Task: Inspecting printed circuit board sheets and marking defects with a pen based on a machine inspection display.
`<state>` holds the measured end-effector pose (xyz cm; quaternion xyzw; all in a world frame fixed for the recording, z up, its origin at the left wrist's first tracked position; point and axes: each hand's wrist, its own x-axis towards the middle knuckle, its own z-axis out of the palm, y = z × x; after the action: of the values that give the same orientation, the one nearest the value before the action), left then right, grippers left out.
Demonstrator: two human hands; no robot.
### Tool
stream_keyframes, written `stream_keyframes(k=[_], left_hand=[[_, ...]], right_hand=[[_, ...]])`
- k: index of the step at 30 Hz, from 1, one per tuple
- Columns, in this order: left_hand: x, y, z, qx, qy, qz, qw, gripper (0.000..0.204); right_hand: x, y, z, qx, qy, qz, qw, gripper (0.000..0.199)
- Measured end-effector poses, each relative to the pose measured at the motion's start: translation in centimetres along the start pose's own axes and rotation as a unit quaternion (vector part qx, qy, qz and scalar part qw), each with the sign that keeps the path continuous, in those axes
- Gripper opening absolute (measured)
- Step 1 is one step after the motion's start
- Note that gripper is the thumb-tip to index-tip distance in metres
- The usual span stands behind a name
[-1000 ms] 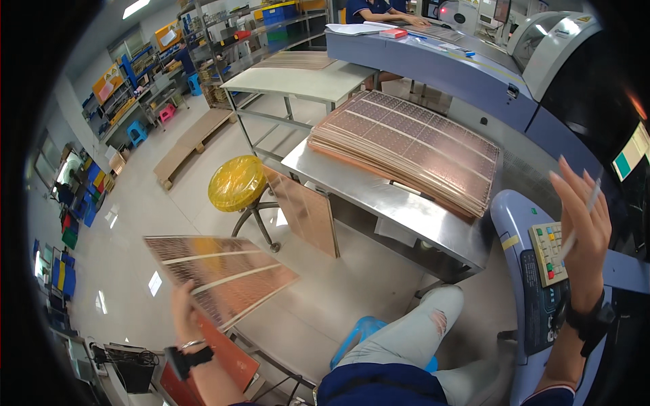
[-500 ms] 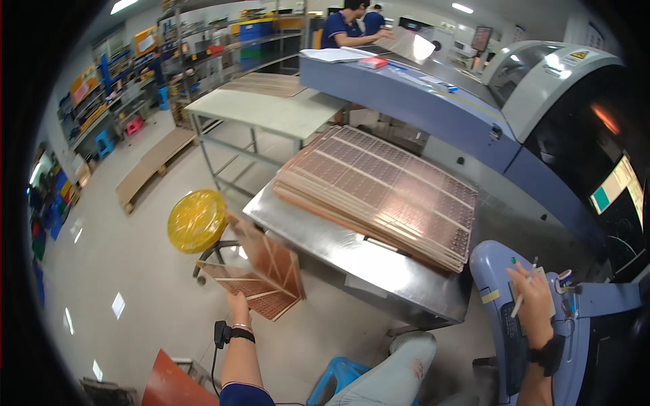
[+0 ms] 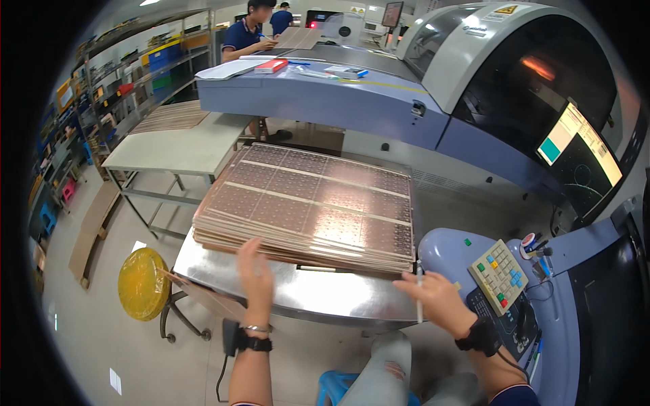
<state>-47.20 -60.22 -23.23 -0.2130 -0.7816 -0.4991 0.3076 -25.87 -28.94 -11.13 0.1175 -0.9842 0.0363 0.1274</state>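
Observation:
A thick stack of copper-coloured perforated panels (image 3: 311, 203) lies on a steel table (image 3: 318, 294) in front of me. My left hand (image 3: 256, 276) is raised with its fingers apart at the stack's front edge and holds nothing. My right hand (image 3: 435, 299) is at the stack's front right corner, with a thin white pen (image 3: 418, 298) gripped between its fingers. Each wrist wears a dark band.
A keypad (image 3: 500, 274) sits on a blue-grey console to the right, below a large machine with a screen (image 3: 575, 145). At the left stand a yellow stool (image 3: 141, 284), a leaning panel (image 3: 203, 298) and a pale table (image 3: 176, 149). Two people (image 3: 250, 30) work at the back.
My left hand has let go of a single panel down by the stool and come up to the stack. My right hand moved from the keypad to the stack's corner.

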Motion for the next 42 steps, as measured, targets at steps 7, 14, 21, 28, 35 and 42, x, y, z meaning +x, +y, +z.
stream_keyframes(k=[7,14,21,28,35,42], left_hand=[[3.1,6.2,12.7,0.145,-0.228,0.133,0.954,0.041],[1.3,6.6,8.9,0.19,-0.335,0.105,0.917,0.033],[-3.7,3.4,1.7,0.063,0.017,-0.046,0.997,0.03],[-5.7,2.4,1.0,-0.558,0.064,-0.517,0.646,0.037],[-4.3,5.7,-1.1,-0.555,-0.037,-0.364,0.747,0.041],[-5.2,18.0,-1.1,-0.601,-0.063,-0.331,0.725,0.035]], right_hand=[[-2.7,-2.1,0.5,0.042,-0.035,0.001,0.999,0.045],[-7.5,-1.2,1.5,0.076,-0.055,0.071,0.993,0.043],[-9.4,-3.3,4.4,0.148,-0.001,0.155,0.977,0.034],[-10.2,-4.8,3.8,0.171,0.016,0.143,0.975,0.039],[-12.2,-5.7,1.3,0.323,0.073,0.272,0.904,0.053],[-14.2,-5.6,-3.9,0.773,0.285,0.31,0.474,0.062]])
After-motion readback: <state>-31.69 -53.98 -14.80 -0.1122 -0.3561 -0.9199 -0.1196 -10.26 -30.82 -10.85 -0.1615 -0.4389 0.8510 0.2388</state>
